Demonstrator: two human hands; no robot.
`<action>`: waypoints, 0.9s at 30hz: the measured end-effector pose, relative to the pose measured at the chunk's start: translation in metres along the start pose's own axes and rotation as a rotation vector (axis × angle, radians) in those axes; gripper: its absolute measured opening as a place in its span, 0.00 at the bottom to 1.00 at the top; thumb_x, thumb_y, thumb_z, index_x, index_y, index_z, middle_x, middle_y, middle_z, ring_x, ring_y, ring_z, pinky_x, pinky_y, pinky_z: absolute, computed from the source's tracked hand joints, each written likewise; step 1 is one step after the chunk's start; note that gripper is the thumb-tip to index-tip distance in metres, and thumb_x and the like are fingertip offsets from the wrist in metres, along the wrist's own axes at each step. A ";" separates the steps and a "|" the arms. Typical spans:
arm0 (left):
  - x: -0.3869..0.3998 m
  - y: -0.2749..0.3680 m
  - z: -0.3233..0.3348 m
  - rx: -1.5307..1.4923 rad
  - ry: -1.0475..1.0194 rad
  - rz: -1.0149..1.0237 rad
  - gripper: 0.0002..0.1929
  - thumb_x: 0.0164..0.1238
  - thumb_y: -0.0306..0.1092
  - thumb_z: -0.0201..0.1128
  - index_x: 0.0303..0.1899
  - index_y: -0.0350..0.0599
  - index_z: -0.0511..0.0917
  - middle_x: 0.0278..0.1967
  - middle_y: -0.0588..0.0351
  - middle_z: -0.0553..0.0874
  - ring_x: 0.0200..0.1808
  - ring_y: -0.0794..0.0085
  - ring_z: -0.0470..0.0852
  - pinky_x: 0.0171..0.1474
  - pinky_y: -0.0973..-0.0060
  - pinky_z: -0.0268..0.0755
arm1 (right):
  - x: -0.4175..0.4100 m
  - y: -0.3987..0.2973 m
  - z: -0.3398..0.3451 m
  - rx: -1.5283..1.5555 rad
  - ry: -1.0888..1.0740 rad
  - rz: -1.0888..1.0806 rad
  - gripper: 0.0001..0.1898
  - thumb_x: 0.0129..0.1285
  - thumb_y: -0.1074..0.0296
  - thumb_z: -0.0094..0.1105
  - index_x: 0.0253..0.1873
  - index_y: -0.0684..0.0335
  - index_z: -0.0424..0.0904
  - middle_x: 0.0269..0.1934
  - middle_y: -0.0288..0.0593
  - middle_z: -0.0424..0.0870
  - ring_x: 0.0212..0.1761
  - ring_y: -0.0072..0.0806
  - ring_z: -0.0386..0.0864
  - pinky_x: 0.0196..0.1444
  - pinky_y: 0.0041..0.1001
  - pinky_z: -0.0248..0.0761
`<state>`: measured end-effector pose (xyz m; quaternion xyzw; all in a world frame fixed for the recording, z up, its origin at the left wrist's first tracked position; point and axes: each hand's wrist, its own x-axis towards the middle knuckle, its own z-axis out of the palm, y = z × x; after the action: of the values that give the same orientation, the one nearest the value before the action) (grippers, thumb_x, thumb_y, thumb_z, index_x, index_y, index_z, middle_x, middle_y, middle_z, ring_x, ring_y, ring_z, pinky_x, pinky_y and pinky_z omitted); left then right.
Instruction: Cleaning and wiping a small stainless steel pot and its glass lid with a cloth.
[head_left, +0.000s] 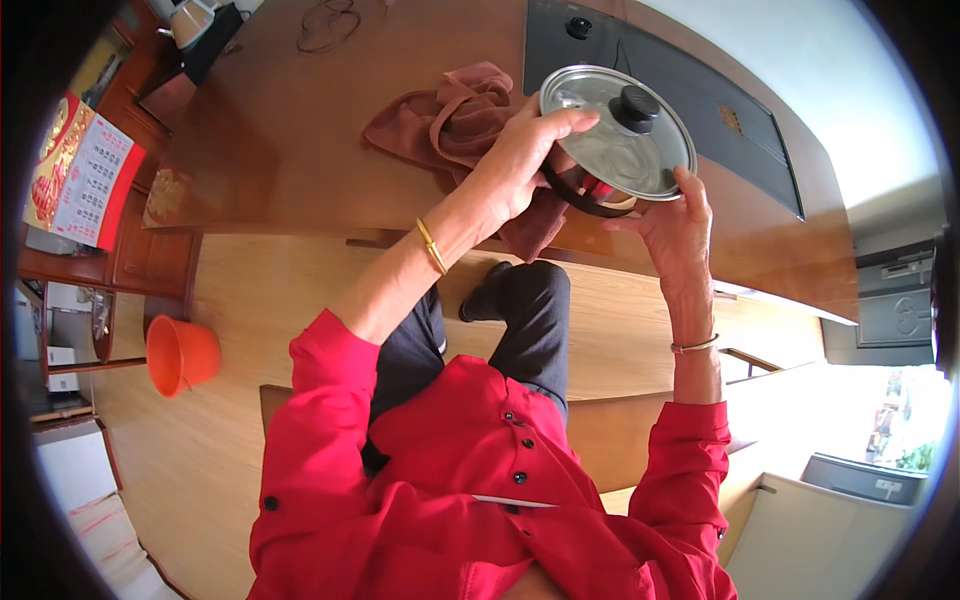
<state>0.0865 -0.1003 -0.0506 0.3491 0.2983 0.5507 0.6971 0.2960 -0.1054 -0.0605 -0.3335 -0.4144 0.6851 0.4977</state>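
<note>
A round glass lid (600, 154) with a steel rim and a black knob (636, 107) is held tilted over the front of the wooden table. Beneath it shows part of a shiny steel pot (600, 187), which mirrors red, and its dark curved handle (574, 196). My left hand (529, 154) grips the left side, thumb on the glass, fingers mostly hidden under the lid. On the right, my right hand (671, 217) grips the lid's rim, with fingers below near the pot. A crumpled brown cloth (472, 112) lies left of and under my left hand, one end hanging over the edge.
A dark glass panel (675, 127) with a black knob (578, 28) is set into the wooden table (300, 150). A thin cable (328, 26) lies at the back. An orange bucket (182, 355) stands on the floor at left, below a calendar (84, 172).
</note>
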 end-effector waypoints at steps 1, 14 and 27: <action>0.001 -0.001 0.001 0.058 -0.019 -0.014 0.25 0.63 0.43 0.65 0.59 0.49 0.69 0.51 0.57 0.77 0.49 0.73 0.76 0.49 0.67 0.74 | -0.002 -0.001 -0.004 -0.032 0.021 0.022 0.34 0.66 0.50 0.49 0.69 0.69 0.60 0.62 0.58 0.72 0.60 0.49 0.76 0.44 0.53 0.83; 0.007 -0.016 -0.061 1.500 0.008 0.675 0.35 0.50 0.53 0.70 0.61 0.50 0.75 0.62 0.37 0.71 0.63 0.48 0.69 0.62 0.55 0.63 | -0.017 -0.025 -0.042 0.157 0.089 -0.129 0.26 0.63 0.49 0.51 0.57 0.63 0.73 0.35 0.43 0.78 0.35 0.38 0.77 0.36 0.58 0.72; 0.019 -0.020 -0.067 0.972 0.338 0.788 0.11 0.61 0.33 0.64 0.40 0.36 0.77 0.30 0.53 0.82 0.33 0.63 0.81 0.40 0.68 0.73 | -0.024 -0.037 -0.033 0.258 0.029 -0.104 0.19 0.58 0.54 0.62 0.54 0.51 0.77 0.37 0.30 0.82 0.42 0.28 0.77 0.46 0.59 0.69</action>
<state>0.0484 -0.0738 -0.1058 0.6168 0.4687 0.6147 0.1485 0.3461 -0.1143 -0.0409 -0.2546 -0.3326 0.7010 0.5772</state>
